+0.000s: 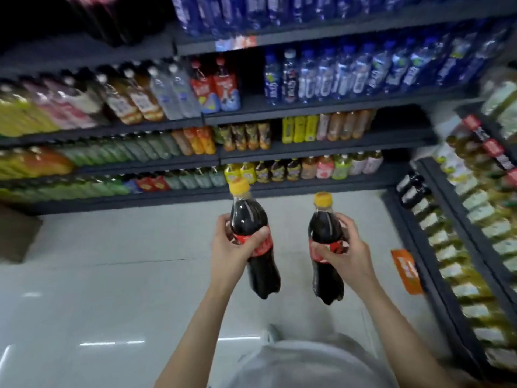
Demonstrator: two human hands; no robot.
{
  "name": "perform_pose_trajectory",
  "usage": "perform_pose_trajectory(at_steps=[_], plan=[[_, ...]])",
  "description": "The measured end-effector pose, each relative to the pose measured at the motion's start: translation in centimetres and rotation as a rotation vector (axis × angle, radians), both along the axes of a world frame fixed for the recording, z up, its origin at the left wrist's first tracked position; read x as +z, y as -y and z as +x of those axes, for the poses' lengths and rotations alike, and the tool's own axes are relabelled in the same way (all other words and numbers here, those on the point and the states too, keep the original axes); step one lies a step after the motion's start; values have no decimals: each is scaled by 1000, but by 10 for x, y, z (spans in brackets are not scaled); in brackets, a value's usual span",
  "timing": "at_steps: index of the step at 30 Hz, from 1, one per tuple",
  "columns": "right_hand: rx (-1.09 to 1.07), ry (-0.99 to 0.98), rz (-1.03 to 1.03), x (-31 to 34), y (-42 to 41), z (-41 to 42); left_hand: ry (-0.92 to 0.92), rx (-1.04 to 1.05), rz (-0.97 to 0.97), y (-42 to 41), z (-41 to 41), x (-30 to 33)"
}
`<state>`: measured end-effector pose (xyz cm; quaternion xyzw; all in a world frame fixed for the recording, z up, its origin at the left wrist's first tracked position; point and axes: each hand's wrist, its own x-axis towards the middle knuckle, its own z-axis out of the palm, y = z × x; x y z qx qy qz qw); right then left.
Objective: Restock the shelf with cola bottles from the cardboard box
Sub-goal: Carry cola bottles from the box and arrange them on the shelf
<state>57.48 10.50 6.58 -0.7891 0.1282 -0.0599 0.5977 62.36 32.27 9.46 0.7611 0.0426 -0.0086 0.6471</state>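
Observation:
I hold two dark cola bottles with yellow caps and red labels upright over the pale floor. My left hand [233, 246] grips the left cola bottle [251, 219] around its label, thumb in front. My right hand [345, 254] grips the right cola bottle [324, 224] the same way. The drinks shelf [307, 123] rises ahead, stocked with bottles; a dark gap [251, 79] shows beside two red-labelled cola bottles [215, 85] on an upper tier. A corner of the brown cardboard box [15, 233] shows at the left edge.
A second shelf unit [458, 247] full of pale-labelled bottles runs along the right, with an orange tag [407, 271] on its edge. Blue water bottles [349, 71] fill the upper right tiers. The glossy grey floor [112, 289] lies between me and the shelves.

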Motion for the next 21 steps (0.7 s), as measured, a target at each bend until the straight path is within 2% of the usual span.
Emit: perform_pose_trajectory(at_steps=[11,15,21], plan=[[256,214,3,41,-141,259,269,250,91,-153,192,42],[281,308,0,62,-181,358,355,352,155,-190,282,61],[238,534,1,112,-235,490,477,398,112,-239,408,99]])
